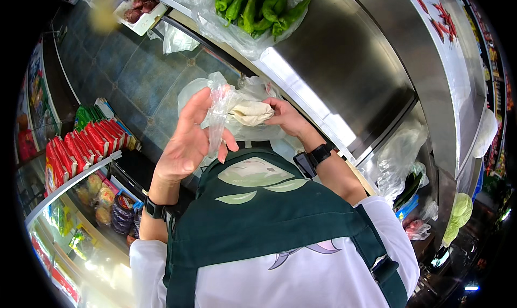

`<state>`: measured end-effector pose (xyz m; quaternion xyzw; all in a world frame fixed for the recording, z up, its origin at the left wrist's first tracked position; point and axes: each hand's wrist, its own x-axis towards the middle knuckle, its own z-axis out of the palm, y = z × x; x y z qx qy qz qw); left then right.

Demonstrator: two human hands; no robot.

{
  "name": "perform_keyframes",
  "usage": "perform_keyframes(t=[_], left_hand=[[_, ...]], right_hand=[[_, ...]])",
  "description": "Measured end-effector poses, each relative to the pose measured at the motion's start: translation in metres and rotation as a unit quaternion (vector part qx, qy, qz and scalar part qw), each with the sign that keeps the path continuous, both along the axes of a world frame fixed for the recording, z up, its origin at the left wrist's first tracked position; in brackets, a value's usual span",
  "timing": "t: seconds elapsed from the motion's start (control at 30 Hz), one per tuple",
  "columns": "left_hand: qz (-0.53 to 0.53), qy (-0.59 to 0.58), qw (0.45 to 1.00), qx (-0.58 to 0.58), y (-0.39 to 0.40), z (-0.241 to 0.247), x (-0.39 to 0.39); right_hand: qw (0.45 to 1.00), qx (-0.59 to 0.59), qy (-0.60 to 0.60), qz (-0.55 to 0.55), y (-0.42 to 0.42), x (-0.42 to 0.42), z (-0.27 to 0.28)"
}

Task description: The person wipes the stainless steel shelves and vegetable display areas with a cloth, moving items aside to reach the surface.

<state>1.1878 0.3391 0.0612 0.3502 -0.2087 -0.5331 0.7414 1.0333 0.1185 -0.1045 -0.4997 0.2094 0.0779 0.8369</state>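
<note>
In front of the dark green apron, a clear plastic bag (218, 110) hangs looped over my left hand (194, 134), whose fingers are spread. My right hand (284, 116) pinches the edge of a cream-coloured, folded soft item (251, 112), perhaps cloth or dough; which of these I cannot tell. That item lies against the crumpled plastic, to the right of my left hand. More thin plastic spreads beneath and behind both hands.
Green peppers (258, 9) lie on plastic at the top edge of a stainless steel counter (347, 45). Red onions sit in a white box (141, 19). Red packets (80, 150) stand in rows at left, above a glass display case (72, 187). Plastic bags (400, 158) lie at right.
</note>
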Motion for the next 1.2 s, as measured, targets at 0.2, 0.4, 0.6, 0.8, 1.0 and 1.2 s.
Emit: perform_keyframes(t=[0.2, 0.4, 0.6, 0.8, 1.0, 1.2], left_hand=[[-0.012, -0.005, 1.000, -0.012, -0.003, 0.007, -0.005], [-0.006, -0.011, 1.000, -0.006, 0.002, 0.010, -0.008], [0.006, -0.015, 1.000, -0.009, 0.003, 0.013, -0.011], [0.007, -0.014, 0.999, -0.028, 0.005, 0.012, -0.018], [-0.005, -0.035, 0.999, -0.007, -0.002, 0.014, -0.021], [0.001, -0.030, 1.000, -0.005, -0.008, 0.014, -0.024]], right_hand=[[0.999, 0.009, 0.030, 0.022, -0.006, -0.001, -0.007], [0.928, -0.351, 0.068, 0.104, -0.004, -0.007, -0.013], [0.946, -0.316, 0.036, 0.055, -0.009, -0.017, -0.032], [0.983, -0.148, 0.105, -0.006, -0.019, -0.033, -0.009], [0.994, -0.044, 0.037, -0.092, -0.028, -0.056, 0.018], [0.958, 0.125, -0.110, -0.236, -0.049, -0.085, 0.074]])
